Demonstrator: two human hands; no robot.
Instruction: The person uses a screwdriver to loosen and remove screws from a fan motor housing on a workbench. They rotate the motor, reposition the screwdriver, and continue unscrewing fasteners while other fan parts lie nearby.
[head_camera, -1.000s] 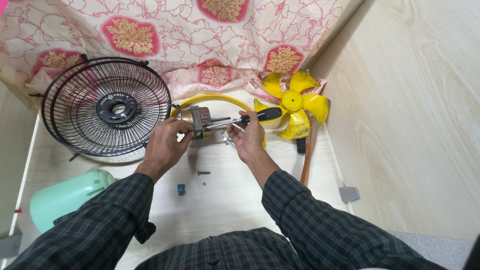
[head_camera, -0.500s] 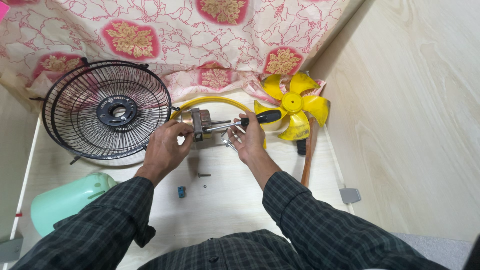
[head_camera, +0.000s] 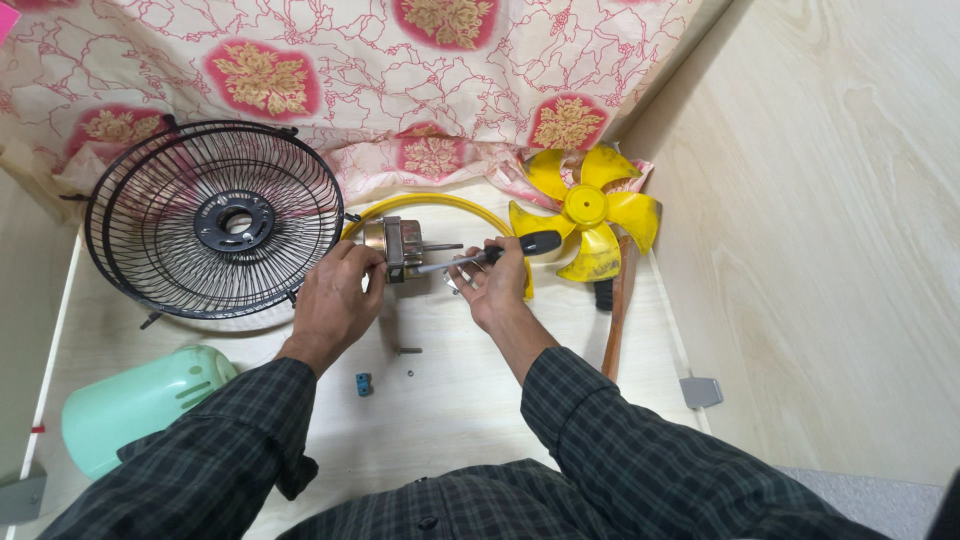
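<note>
My left hand grips a small metal fan motor with a shaft pointing right, resting on the pale wooden tabletop. A black-handled screwdriver is held in my right hand, its tip against the motor's right side. A yellow ring curves behind the motor. Loose on the table below my hands are a screw, a tiny nut and a small blue part.
Black wire fan guards lie at the left. A yellow fan blade sits at the right, with a wooden-handled tool under it. A mint green plastic housing lies at the lower left. Floral cloth covers the back.
The view has shifted slightly; both hands stay on the motor, and the screwdriver remains at the motor with only small movement.
</note>
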